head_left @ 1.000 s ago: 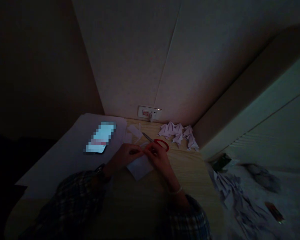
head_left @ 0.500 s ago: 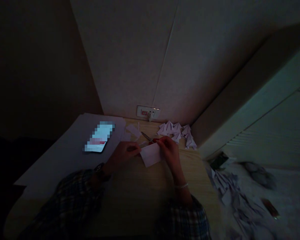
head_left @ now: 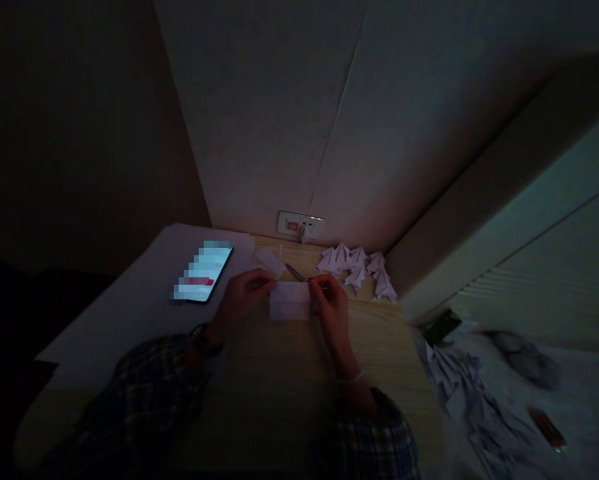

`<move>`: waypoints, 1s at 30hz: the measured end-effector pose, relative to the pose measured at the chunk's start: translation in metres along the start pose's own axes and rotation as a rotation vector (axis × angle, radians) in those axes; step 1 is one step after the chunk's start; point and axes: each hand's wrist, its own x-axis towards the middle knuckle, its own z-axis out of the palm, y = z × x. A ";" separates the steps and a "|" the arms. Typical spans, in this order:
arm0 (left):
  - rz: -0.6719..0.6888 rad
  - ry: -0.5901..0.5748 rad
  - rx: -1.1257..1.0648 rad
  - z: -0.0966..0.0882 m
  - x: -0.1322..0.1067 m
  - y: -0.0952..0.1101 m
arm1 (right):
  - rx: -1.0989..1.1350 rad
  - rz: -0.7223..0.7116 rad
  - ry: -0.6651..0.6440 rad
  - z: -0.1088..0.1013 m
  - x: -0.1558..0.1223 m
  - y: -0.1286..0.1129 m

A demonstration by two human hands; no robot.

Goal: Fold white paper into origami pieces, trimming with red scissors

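A small white piece of paper point(head_left: 290, 301) with a faint crease across it is held up between my two hands. The fingertips of my left hand point(head_left: 249, 291) pinch its upper left corner. On the other side, my right hand point(head_left: 330, 300) grips the upper right edge. Just behind the paper lies a pair of scissors point(head_left: 295, 272), blades pointing to the back left, its handles mostly hidden by the paper and my right fingers. Paper scraps point(head_left: 270, 261) lie left of the blades.
Several folded paper trees point(head_left: 356, 261) stand at the table's back right. A lit phone point(head_left: 199, 275) rests on large white sheets point(head_left: 144, 293) at left. A wall socket point(head_left: 300, 225) with a plug is behind. Beyond the right edge lie more folded papers point(head_left: 466, 393).
The paper has turned from a tilt to nearly level and now faces me squarely. My left hand has risen slightly, and my right hand has shifted a little left. The view moved slightly.
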 end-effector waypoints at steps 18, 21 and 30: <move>0.380 0.019 0.300 0.011 -0.018 0.008 | -0.413 -0.428 -0.140 0.007 -0.010 -0.007; 0.340 -0.006 0.313 0.012 -0.019 0.007 | -0.426 -0.420 -0.163 0.008 -0.010 -0.009; 0.224 0.090 0.300 0.007 -0.021 0.011 | -0.279 -0.255 -0.119 -0.005 0.002 0.004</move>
